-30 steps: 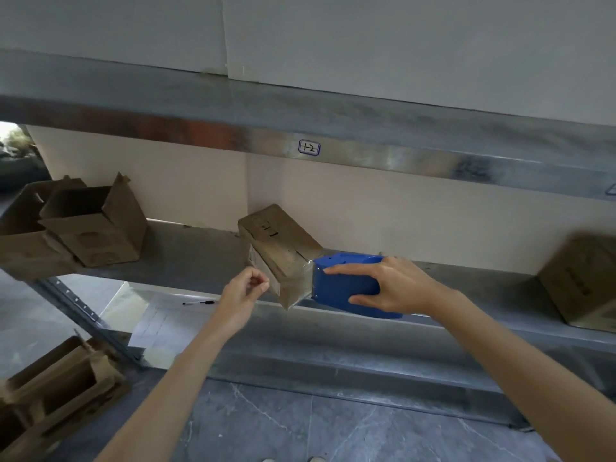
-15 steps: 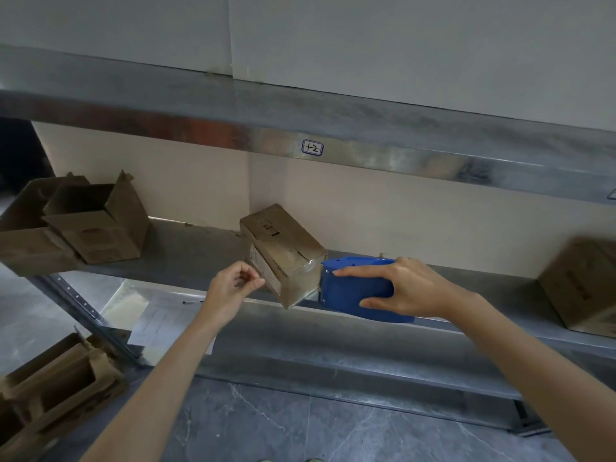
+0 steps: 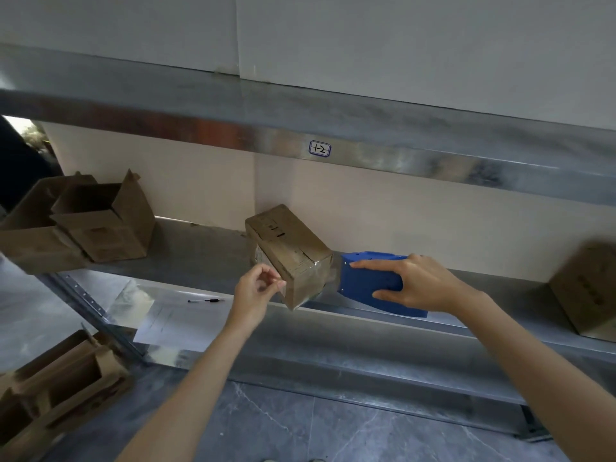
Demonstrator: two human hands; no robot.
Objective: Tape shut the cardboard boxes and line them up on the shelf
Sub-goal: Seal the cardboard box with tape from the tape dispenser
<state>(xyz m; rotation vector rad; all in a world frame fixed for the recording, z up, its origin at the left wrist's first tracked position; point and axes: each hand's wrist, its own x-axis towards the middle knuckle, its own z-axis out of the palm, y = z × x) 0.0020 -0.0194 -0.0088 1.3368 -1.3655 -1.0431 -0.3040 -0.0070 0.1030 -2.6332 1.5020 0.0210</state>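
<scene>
A closed cardboard box (image 3: pixel 288 243) lies angled on the middle of the metal shelf (image 3: pixel 203 258), its near end poking past the front edge. Shiny clear tape (image 3: pixel 308 283) covers that near end. My right hand (image 3: pixel 418 283) grips a blue tape dispenser (image 3: pixel 365 283) pressed against the box's right side. My left hand (image 3: pixel 258 290) is at the box's near left corner, fingers curled, thumb and forefinger pinching what looks like the tape's loose end.
Two open boxes (image 3: pixel 100 221) sit at the shelf's left end, and another closed box (image 3: pixel 586 288) at the right. Flattened cartons (image 3: pixel 56 388) lie on the floor, lower left. A paper sheet (image 3: pixel 173 323) and pen (image 3: pixel 205 300) rest on the lower shelf.
My left hand drew slightly away from the box, then came back to its near corner. My right hand and the dispenser stayed against the box.
</scene>
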